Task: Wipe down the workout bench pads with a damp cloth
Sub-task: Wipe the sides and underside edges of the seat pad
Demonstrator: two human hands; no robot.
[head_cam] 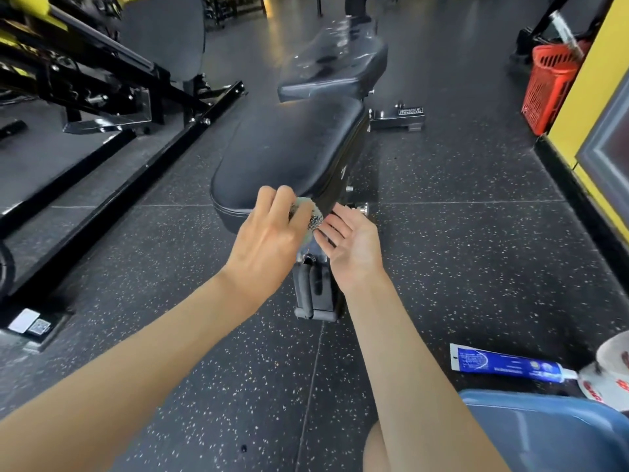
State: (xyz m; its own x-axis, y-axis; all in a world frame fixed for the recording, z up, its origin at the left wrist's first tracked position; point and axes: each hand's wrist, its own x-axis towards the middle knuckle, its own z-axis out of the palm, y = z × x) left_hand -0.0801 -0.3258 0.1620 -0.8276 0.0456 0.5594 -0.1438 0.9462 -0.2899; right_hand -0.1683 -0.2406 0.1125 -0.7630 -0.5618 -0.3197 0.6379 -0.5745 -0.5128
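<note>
A gym; padded bench [292, 155], steel machine frames [102, 83], speckled rubber floor [459, 240]

seat pad [289, 148] — glossy black vinyl | floor [459, 250] — speckled matt rubber

We see a blue tube [507, 364] on the speckled floor [459, 253] — beside a white roll [609, 369]; a red basket [548, 86] stands beyond. A black machine frame [112, 194] at left.

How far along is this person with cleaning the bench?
The far back pad shines with wet streaks, so it looks wiped. The left hand grips the bunched cloth at the seat pad near edge, the open right hand beside it. The matte seat pad likely remains.
</note>
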